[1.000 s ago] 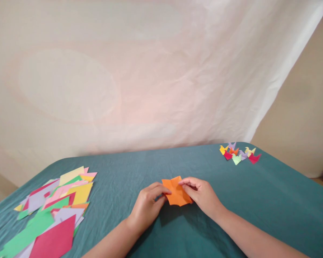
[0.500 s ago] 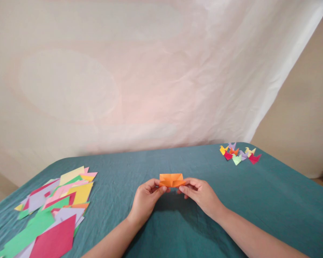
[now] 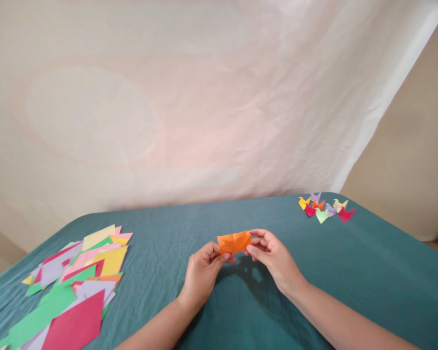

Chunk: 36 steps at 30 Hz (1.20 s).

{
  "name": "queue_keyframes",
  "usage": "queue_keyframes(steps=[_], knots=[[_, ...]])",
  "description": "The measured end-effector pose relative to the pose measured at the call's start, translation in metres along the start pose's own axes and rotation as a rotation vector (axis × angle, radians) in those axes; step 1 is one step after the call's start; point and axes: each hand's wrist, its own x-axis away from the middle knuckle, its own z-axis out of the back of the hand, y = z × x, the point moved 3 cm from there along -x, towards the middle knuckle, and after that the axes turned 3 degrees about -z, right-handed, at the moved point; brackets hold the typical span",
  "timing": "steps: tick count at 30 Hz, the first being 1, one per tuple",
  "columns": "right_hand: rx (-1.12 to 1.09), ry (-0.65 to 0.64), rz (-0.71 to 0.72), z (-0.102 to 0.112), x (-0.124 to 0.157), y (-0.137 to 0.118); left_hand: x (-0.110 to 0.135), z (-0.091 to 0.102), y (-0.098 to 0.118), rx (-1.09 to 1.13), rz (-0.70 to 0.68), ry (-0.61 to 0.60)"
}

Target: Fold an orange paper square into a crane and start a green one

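Observation:
A small piece of folded orange origami paper is held up just above the table, near the middle of the view. My left hand pinches its lower left corner between thumb and fingers. At its right end, my right hand grips the edge, with the index finger up along the top corner and the thumb at the bottom. The paper looks like a folded rectangle with creases, its right side slightly higher. Shadows of the hands fall on the cloth beneath.
A teal cloth covers the table. At the left lies a spread pile of coloured paper squares. Several small folded paper birds stand near the far right corner. A pale sheet hangs behind the table.
My right hand has risen a little, its index finger moving to the paper's top right corner. The paper now tilts up at the right, and its front folds look flatter.

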Motion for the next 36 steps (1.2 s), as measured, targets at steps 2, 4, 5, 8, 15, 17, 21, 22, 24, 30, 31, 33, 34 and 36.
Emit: queue_keyframes(steps=[2, 4, 5, 8, 15, 17, 21, 22, 24, 30, 31, 33, 34, 36], knots=[[0.025, -0.027, -0.037, 0.001, -0.001, 0.005, 0.000, 0.000, 0.002, -0.006, -0.010, 0.004], [0.080, -0.023, -0.055, 0.003, -0.002, 0.008, 0.000, 0.001, 0.005, -0.009, -0.018, 0.033], [0.111, -0.012, -0.053, 0.004, -0.002, 0.009, 0.000, 0.001, 0.007, -0.009, -0.019, 0.053], [0.180, 0.004, -0.031, 0.005, -0.001, 0.008, -0.002, 0.003, 0.010, -0.004, 0.001, 0.088], [0.278, 0.023, -0.014, 0.006, 0.000, 0.001, -0.003, 0.004, 0.006, 0.037, 0.085, 0.015], [0.296, 0.018, -0.015, 0.006, 0.000, 0.000, -0.003, 0.005, 0.005, 0.012, 0.076, 0.038], [0.290, -0.006, -0.007, 0.005, 0.000, -0.001, -0.003, 0.007, 0.004, -0.028, 0.079, 0.075], [0.285, -0.009, -0.003, 0.004, 0.001, -0.002, -0.004, 0.007, 0.003, -0.037, 0.080, 0.074], [0.287, -0.016, 0.004, 0.004, 0.002, -0.003, -0.004, 0.007, 0.003, -0.067, 0.077, 0.068], [0.371, -0.026, 0.096, 0.004, 0.003, -0.008, -0.001, 0.007, 0.002, -0.171, 0.055, 0.049], [0.381, -0.024, 0.112, 0.004, 0.003, -0.009, -0.001, 0.007, 0.003, -0.170, 0.054, 0.046], [0.386, -0.030, 0.126, 0.003, 0.004, -0.009, -0.001, 0.007, 0.004, -0.165, 0.053, 0.040], [0.382, -0.034, 0.124, 0.002, 0.005, -0.009, -0.001, 0.006, 0.005, -0.172, 0.049, 0.037], [0.372, -0.047, 0.106, 0.001, 0.005, -0.008, -0.001, 0.006, 0.007, -0.209, 0.033, 0.031]])
